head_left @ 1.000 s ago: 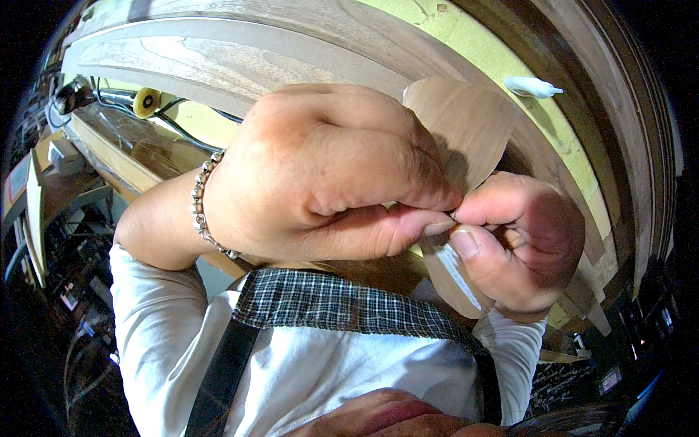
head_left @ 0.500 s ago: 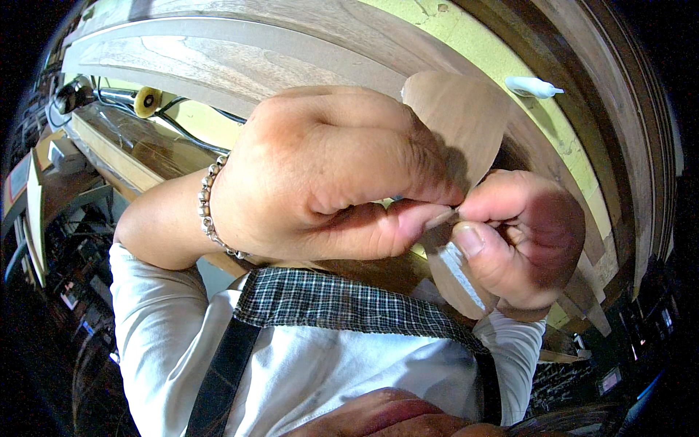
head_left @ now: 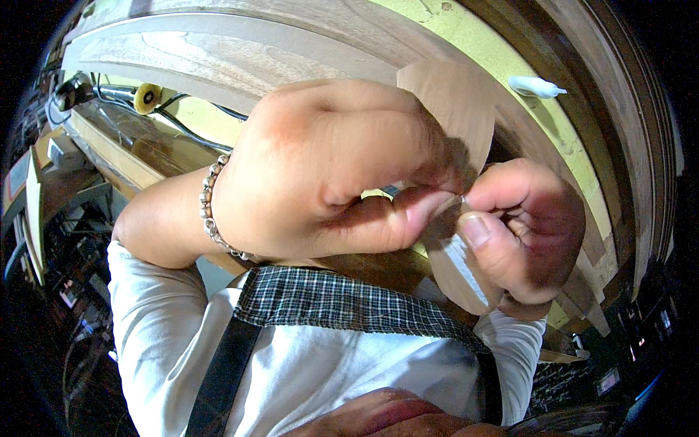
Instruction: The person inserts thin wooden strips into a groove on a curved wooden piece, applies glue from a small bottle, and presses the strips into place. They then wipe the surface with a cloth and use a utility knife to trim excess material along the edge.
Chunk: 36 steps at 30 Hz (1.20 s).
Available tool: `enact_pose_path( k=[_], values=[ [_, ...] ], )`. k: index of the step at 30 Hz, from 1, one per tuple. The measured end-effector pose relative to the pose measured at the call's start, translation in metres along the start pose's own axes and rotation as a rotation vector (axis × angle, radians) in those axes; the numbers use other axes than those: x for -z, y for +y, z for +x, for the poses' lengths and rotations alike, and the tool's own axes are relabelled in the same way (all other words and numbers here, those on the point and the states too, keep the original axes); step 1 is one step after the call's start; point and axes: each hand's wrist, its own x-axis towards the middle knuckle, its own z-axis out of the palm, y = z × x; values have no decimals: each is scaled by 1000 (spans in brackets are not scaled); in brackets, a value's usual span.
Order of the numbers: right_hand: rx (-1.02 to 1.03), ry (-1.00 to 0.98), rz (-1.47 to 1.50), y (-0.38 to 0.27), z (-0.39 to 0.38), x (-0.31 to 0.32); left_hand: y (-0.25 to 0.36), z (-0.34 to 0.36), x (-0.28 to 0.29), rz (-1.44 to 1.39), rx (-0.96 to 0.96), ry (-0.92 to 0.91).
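A thin brown wood veneer piece (head_left: 444, 102) with rounded ends and a whitish strip along its lower part is held up in front of me. My left hand (head_left: 342, 167), wearing a metal bead bracelet, is curled over it, thumb and forefinger pinched at its middle. My right hand (head_left: 524, 226) is closed beside it, its forefinger tip meeting the left fingertips and its thumb pressed on the veneer near the strip. Whatever tiny detail lies between the fingertips is too small to make out.
Behind are long pale wooden boards (head_left: 189, 51) on a yellow surface (head_left: 473, 36), with a white squeeze bottle (head_left: 535, 87) at right. A tool with a yellow disc (head_left: 148, 97) and cables sits at left beside a wooden ledge (head_left: 120, 146). Dark stacked strips line the right.
Both hands and the veneer have shifted slightly upward, away from my body. The veneer's upper end has moved a little left. The fingertips stay pinched together.
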Motion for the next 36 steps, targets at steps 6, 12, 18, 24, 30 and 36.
enact_pose_path(
  k=[6, 12, 18, 24, 30, 36],
  values=[
    [-50, -27, 57, -1, 0, 3, -3, 0, 0, -95, 36, 0],
    [-4, 6, 76, 2, 1, 2, -3, 2, 1, -87, 29, -4],
    [-35, 7, 97, 0, 1, 1, -4, 3, 0, -84, 0, 4],
    [-66, 10, 74, -1, 0, 0, -6, 2, 0, -111, -25, 15],
    [-62, 11, 121, 0, 1, 0, -7, 1, 0, -156, 12, 5],
    [-133, 46, 153, -4, 0, -1, -8, 1, 0, -211, 39, 19]
  ],
)
